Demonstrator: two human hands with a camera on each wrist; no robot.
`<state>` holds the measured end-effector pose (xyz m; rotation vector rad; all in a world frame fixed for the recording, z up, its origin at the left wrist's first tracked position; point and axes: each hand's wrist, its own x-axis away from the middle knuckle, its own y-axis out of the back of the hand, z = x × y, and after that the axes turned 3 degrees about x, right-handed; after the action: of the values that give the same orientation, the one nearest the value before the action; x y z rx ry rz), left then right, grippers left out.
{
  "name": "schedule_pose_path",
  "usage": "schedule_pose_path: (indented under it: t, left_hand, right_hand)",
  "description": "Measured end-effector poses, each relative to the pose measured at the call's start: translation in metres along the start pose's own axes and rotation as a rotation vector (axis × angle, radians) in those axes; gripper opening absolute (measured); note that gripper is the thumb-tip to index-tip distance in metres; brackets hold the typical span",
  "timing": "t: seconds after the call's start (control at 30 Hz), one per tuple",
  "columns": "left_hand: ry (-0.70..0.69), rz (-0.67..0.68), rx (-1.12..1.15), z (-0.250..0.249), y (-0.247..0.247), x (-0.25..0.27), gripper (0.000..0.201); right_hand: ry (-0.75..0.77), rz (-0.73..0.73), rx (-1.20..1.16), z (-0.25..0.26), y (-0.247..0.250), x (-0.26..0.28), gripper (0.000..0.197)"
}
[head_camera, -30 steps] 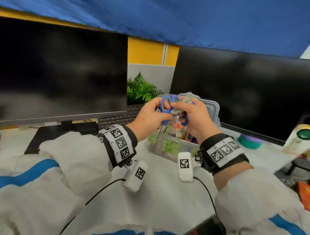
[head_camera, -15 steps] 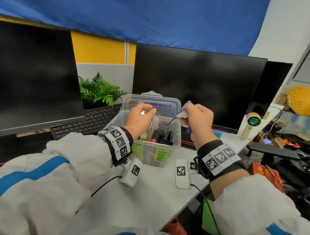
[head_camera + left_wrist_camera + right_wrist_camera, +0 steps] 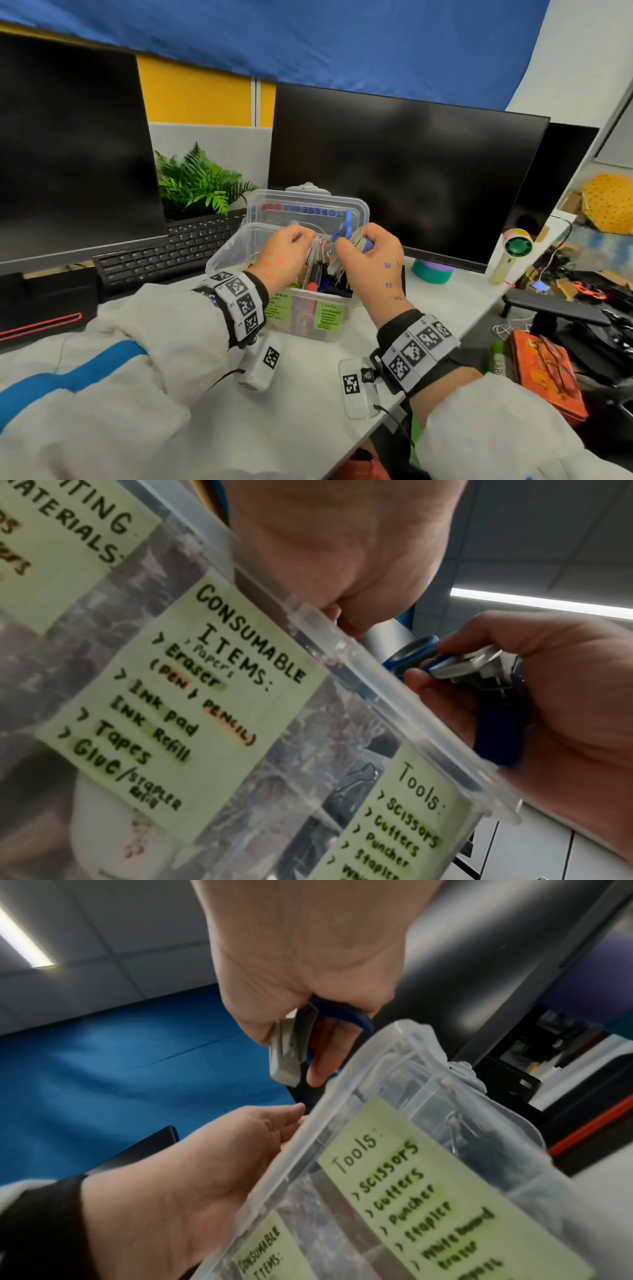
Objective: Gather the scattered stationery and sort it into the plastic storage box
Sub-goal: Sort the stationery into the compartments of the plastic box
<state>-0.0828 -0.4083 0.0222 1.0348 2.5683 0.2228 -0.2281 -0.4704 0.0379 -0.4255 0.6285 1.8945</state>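
Observation:
A clear plastic storage box point(image 3: 226, 253) stands on the white desk with its lid point(image 3: 308, 209) tipped up behind it. It holds pens, clips and other stationery. Green labels on its front wall point(image 3: 240, 696) read "Consumable items" and "Tools" point(image 3: 394, 1191). My right hand point(image 3: 356, 240) grips blue-handled scissors point(image 3: 346, 226) with a grey part point(image 3: 287, 1053), just above the box's right compartment. The scissors' loop point(image 3: 414, 650) shows above the rim. My left hand point(image 3: 291, 250) reaches over the rim point(image 3: 342, 1096) into the box, its thumb point(image 3: 291, 1110) straight and its fingertips hidden among the contents.
Two dark monitors stand behind the box, with a black keyboard point(image 3: 171, 250) and a fern point(image 3: 198, 185) at the left. A teal and purple object point(image 3: 431, 270) and a hand fan point(image 3: 513, 253) sit to the right. Beyond the desk's right edge are an orange box point(image 3: 544, 373) and an armrest point(image 3: 555, 308).
Both hands held the scissors a second ago. The left hand let go and moved into the box; the right hand lowered the scissors toward it. The head turned right.

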Motion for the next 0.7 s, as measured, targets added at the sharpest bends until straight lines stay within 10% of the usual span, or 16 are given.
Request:
schedule_pose_path:
  t: [0.27, 0.43, 0.7]
  left_hand:
    - [0.021, 0.038, -0.025, -0.002, 0.006, 0.005, 0.028]
    - [-0.037, 0.131, -0.162, 0.004, 0.007, 0.006, 0.048]
    - [-0.048, 0.312, -0.215, -0.010, 0.003, 0.016, 0.059]
  right_hand:
    - [-0.025, -0.162, 0.118, -0.006, 0.011, -0.005, 0.030]
    - [-0.297, 0.275, 0.467, -0.001, 0.014, -0.019, 0.014]
    - [-0.460, 0.545, 0.554, 0.008, 0.019, -0.036, 0.039]
